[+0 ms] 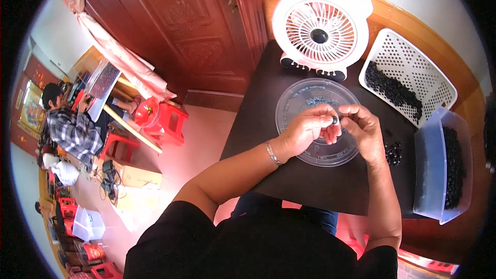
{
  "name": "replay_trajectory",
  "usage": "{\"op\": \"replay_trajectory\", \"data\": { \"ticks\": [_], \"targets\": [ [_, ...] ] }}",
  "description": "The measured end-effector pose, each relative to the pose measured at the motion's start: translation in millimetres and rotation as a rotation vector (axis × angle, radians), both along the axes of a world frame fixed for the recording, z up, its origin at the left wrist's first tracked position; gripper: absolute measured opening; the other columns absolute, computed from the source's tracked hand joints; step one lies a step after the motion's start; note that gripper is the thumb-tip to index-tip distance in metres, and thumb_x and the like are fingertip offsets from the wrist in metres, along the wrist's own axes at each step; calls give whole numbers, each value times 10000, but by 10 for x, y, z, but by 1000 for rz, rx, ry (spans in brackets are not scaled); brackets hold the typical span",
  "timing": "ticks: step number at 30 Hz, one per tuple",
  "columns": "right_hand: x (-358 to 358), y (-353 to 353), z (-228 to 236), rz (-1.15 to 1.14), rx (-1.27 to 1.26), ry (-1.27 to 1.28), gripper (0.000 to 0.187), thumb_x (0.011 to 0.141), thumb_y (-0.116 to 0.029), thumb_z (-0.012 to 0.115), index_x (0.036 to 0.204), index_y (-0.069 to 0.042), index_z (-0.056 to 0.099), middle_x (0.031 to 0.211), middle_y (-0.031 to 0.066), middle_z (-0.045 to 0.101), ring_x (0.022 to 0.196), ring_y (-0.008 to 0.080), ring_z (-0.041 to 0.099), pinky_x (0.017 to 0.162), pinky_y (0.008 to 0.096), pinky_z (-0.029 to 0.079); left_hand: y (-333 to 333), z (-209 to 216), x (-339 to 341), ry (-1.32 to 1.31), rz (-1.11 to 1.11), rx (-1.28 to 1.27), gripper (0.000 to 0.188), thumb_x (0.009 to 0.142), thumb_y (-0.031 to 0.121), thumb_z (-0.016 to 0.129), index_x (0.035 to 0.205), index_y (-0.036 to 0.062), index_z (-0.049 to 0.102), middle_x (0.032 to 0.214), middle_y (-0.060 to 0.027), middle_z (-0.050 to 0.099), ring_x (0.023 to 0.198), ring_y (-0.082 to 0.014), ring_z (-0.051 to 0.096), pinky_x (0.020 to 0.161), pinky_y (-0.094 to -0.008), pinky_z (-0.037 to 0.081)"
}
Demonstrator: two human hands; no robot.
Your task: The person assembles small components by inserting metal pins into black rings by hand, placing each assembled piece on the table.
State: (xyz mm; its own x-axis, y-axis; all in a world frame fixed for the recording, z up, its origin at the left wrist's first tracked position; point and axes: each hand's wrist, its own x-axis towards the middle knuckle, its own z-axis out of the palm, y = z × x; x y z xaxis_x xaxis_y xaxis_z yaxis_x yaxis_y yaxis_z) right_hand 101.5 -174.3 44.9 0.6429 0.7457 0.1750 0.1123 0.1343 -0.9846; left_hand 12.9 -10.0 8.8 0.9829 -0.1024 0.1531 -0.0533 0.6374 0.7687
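Note:
Both my hands are raised close together over a round clear plastic lid (287, 142) on the dark table. Pinched between the thumb and fingertips of my left hand (305, 128) is a small, shiny black rounded piece (335, 120). The thumb and index finger of my right hand (368, 133) close together right beside that piece; what they grip, if anything, is too small to make out. Tiny bluish bits (321, 102) lie on the far part of the lid. More loose black pieces (393, 154) sit on the table just right of my right hand.
A white animal-shaped fan (356, 26) stands behind the lid. To the right are a white perforated basket (439, 80) and a translucent bin (430, 175), both holding many black pieces. At far left a person (72, 129) sits near red stools (173, 124).

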Motion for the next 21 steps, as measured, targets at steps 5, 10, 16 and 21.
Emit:
{"op": "replay_trajectory", "data": {
  "ticks": [5, 10, 16, 21],
  "targets": [
    [-39, 46, -39, -1, 10, -151, 162, 895, 44, 535, 1016, -9, 630, 936, 6, 605, 874, 94, 583, 798, 246, 468, 0, 62, -18, -12, 46, -18, 131, 921, 161, 481, 923, 40, 531, 817, -113, 621, 711, -177, 606, 658, -288, 484],
    [-20, 51, -112, -137, 115, -9, 143, 894, 35, 551, 1004, -15, 628, 925, 13, 619, 847, 73, 573, 763, 235, 470, -6, 65, -31, 19, 62, 13, 121, 915, 151, 484, 917, 39, 530, 816, -109, 620, 708, -172, 602, 660, -281, 484],
    [-70, 81, -165, -109, 88, -51, 138, 877, 32, 587, 991, -21, 644, 943, 21, 640, 867, 85, 579, 798, 248, 469, -6, -12, -13, 5, 54, 109, 161, 922, 186, 487, 953, 35, 534, 842, -116, 622, 742, -191, 606, 693, -292, 477],
    [-80, 94, -160, -121, 88, -112, 128, 869, 35, 597, 963, -26, 660, 961, 21, 649, 900, 93, 580, 827, 251, 461, 24, -22, 5, -29, 65, 2, 172, 917, 194, 488, 954, 33, 534, 837, -129, 624, 744, -213, 602, 704, -315, 466]
  ]
}}
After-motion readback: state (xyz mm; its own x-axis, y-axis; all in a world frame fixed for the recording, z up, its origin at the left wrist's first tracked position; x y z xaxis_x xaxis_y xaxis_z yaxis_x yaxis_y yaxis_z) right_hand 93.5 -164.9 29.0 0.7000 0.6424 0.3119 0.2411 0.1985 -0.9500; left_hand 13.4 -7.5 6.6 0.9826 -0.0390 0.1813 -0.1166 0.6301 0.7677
